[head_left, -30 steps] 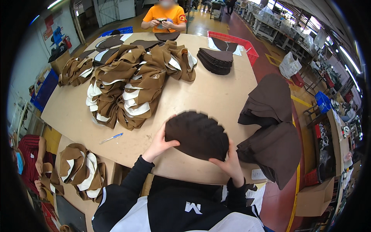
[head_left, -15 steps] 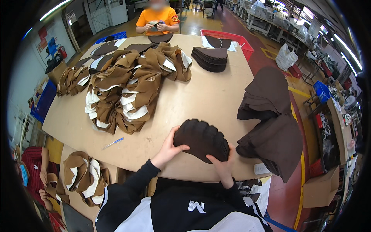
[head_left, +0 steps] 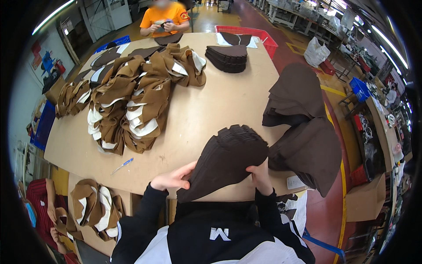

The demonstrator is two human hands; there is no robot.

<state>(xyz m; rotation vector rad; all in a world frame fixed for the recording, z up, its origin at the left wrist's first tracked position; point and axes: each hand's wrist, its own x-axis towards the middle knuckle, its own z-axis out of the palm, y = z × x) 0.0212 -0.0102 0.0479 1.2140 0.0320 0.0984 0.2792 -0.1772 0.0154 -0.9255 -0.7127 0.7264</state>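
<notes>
A thick stack of dark brown fabric pieces (head_left: 226, 160), fan-shaped, is tilted up off the near edge of the wooden table (head_left: 211, 105). My left hand (head_left: 173, 178) grips its lower left side, thumb on top. My right hand (head_left: 260, 174) holds its right edge. Both black sleeves come in from the lower edge.
Two larger piles of dark brown pieces (head_left: 303, 127) lie to the right. A heap of brown and white sewn parts (head_left: 132, 101) covers the left of the table, with a blue pen (head_left: 121, 166) near it. A small dark stack (head_left: 228, 57) and a red crate (head_left: 246, 31) sit far off, where a person in orange (head_left: 165, 17) works.
The stack has been lifted from lying flat on the table and tilted toward me; both hands shifted along its sides to hold it.
</notes>
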